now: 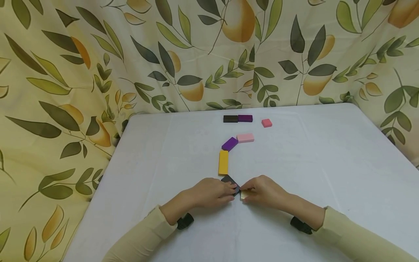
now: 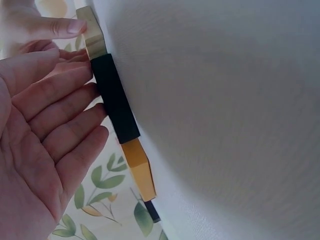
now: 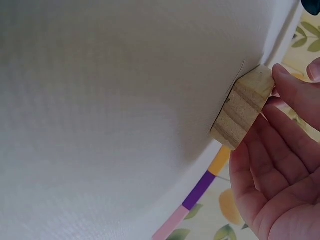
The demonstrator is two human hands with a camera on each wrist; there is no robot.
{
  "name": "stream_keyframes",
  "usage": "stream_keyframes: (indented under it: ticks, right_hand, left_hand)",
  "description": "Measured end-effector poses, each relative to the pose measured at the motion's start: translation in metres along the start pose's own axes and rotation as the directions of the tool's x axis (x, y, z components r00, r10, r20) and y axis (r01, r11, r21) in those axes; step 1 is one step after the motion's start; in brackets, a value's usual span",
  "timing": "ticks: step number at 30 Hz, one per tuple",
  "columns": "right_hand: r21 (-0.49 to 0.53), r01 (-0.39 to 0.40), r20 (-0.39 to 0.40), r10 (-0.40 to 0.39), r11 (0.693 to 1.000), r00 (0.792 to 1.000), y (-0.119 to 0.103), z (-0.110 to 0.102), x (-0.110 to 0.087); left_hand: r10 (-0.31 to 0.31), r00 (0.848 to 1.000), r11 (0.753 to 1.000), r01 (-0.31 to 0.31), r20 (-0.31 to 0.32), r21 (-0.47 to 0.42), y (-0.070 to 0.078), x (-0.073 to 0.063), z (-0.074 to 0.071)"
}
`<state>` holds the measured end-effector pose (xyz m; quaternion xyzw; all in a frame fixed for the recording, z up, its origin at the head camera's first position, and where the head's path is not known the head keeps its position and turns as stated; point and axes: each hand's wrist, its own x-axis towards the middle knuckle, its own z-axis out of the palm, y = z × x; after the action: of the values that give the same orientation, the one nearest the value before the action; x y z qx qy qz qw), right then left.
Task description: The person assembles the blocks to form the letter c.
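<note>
At the near end of a bent line of blocks, my left hand point(image 1: 212, 193) rests its fingertips on a black block point(image 1: 228, 179). Its fingers lie nearly straight along that block in the left wrist view. My right hand point(image 1: 265, 191) pinches a plain wooden block point(image 3: 242, 107) between thumb and fingers, partly hiding it in the head view. One end of this wooden block meets the black block's near end. A yellow block point(image 1: 223, 163) touches the black block's far end. Beyond it come a purple block point(image 1: 230, 144) and a light pink block point(image 1: 245, 138).
Farther back on the white-covered table point(image 1: 163, 153), another black block point(image 1: 230, 119) and a dark purple block point(image 1: 245, 118) lie end to end. A small coral-pink block point(image 1: 266, 123) lies to their right. Leaf-and-fruit patterned cloth point(image 1: 196, 54) hangs behind the table.
</note>
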<state>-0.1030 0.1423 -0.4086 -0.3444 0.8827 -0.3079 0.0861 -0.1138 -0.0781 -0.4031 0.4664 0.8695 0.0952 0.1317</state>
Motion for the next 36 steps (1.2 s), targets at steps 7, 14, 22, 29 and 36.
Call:
stream_keyframes:
  ticks: [7,14,22,29,36]
  right_hand:
    - [-0.009,-0.014,0.005,0.014,1.0,1.0,0.002,-0.001,0.001]
    - [-0.005,-0.022,0.004,0.022,1.0,1.0,0.004,-0.002,0.002]
    - [-0.007,-0.044,-0.017,0.044,0.999,0.999,0.007,-0.011,0.005]
    - [0.016,-0.064,-0.042,0.065,0.998,0.997,0.016,-0.021,0.012]
    - [0.012,-0.12,-0.115,0.12,0.993,0.986,0.033,-0.034,0.032]
  left_hand:
    - [-0.027,1.0,0.999,0.027,-0.011,-0.03,0.0,0.003,-0.002]
    - [-0.038,0.999,0.998,0.037,-0.02,-0.054,-0.001,0.006,-0.005]
    - [-0.037,0.999,0.994,0.035,-0.012,-0.102,-0.002,0.007,-0.008]
    - [-0.055,0.998,0.99,0.052,-0.018,-0.133,-0.007,0.009,-0.014]
    - [-0.053,0.998,0.983,0.043,-0.046,-0.179,-0.027,0.023,-0.024]
